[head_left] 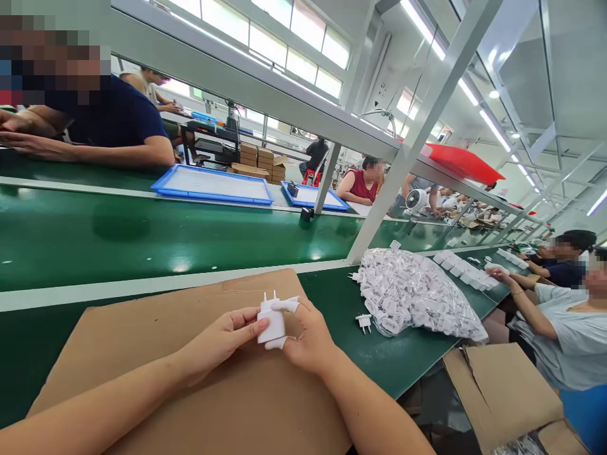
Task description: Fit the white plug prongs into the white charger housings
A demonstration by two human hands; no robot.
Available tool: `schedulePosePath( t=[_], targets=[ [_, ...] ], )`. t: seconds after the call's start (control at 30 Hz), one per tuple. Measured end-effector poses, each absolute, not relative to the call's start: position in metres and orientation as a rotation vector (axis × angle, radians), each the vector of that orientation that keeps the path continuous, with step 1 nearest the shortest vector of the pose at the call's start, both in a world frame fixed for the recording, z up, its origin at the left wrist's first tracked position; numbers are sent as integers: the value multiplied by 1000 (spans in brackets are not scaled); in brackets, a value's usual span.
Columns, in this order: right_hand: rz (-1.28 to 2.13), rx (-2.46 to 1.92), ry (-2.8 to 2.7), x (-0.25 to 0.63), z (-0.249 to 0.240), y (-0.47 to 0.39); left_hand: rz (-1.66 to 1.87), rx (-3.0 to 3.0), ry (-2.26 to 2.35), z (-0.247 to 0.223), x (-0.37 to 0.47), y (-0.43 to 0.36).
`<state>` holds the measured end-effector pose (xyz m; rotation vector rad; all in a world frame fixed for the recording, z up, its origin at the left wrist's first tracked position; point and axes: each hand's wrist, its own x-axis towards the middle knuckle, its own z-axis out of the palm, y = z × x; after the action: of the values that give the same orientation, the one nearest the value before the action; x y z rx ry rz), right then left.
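Note:
A white two-pin plug charger (pixel 271 325) is held up between both hands, its pins pointing up and away. My left hand (pixel 236 330) pinches its left side with thumb and fingers. On the right, my right hand (pixel 308 335) grips it from top and bottom, with white finger cots on the thumb and a finger. Beneath both hands lies a sheet of brown cardboard (pixel 156 354). To the right sits a large clear plastic bag (pixel 417 291) full of small white plug parts. One loose white plug piece (pixel 364 322) rests beside the bag.
A green conveyor belt (pixel 142 230) runs across in front, with blue trays (pixel 213 184) beyond it. A slanted metal post (pixel 403 158) rises behind the bag. At right, a co-worker (pixel 559 322) sits by rows of white pieces (pixel 467 268); an open cardboard box (pixel 509 392) stands below.

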<state>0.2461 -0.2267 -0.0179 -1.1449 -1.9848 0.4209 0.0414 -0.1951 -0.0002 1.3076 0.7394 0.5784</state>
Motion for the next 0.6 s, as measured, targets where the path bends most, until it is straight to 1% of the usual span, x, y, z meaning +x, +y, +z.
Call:
schedulePosePath(
  t=[0.17,0.37,0.47,0.53,0.6],
  targets=[
    [329,-1168,-2043,249,-20,-229,635,1339,682,-8,45,-202],
    [352,-1243,-2049,252,-10,-223,680,1167,702,-11,50,-199],
    [326,-1515,-1944,275,4,-227,716,1041,736,-10,49,-196],
    [155,-1802,-1868,300,13,-235,737,1013,736,-10,47,-195],
    [-100,-2102,-1895,327,18,-246,728,1022,729,-11,46,-195]
  ],
)
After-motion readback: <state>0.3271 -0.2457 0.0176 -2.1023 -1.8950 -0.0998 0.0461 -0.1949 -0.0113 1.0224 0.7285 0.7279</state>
